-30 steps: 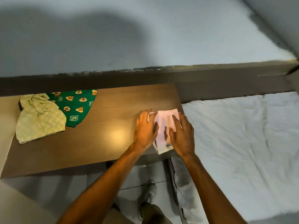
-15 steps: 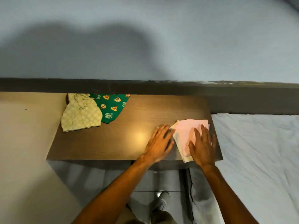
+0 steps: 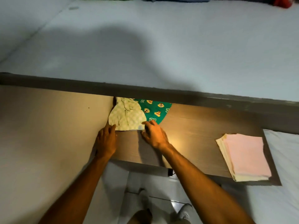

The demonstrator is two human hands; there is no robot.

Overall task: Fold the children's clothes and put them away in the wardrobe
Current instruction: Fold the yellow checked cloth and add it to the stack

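Observation:
A crumpled pale yellow-green checked garment (image 3: pixel 127 117) lies at the far left of the wooden table (image 3: pixel 194 131), partly covering a green garment with cartoon chipmunks (image 3: pixel 155 109). My left hand (image 3: pixel 106 140) touches the pale garment's lower left corner with its fingertips, fingers extended. My right hand (image 3: pixel 154 134) is at the lower right corner, thumb on the hem and fingers curled under it. A folded stack of pink and cream clothes (image 3: pixel 244 156) rests alone at the table's right end.
A grey ledge (image 3: pixel 145 89) runs behind the table below a pale wall. A beige panel (image 3: pixel 48 126) stands at the left. White bedding (image 3: pixel 284 159) lies at the right. Tiled floor and my feet (image 3: pixel 184 210) show below the table.
Both hands left the folded pink stack at the right end and moved left across the table to the pale checked garment. My view shifted left with them.

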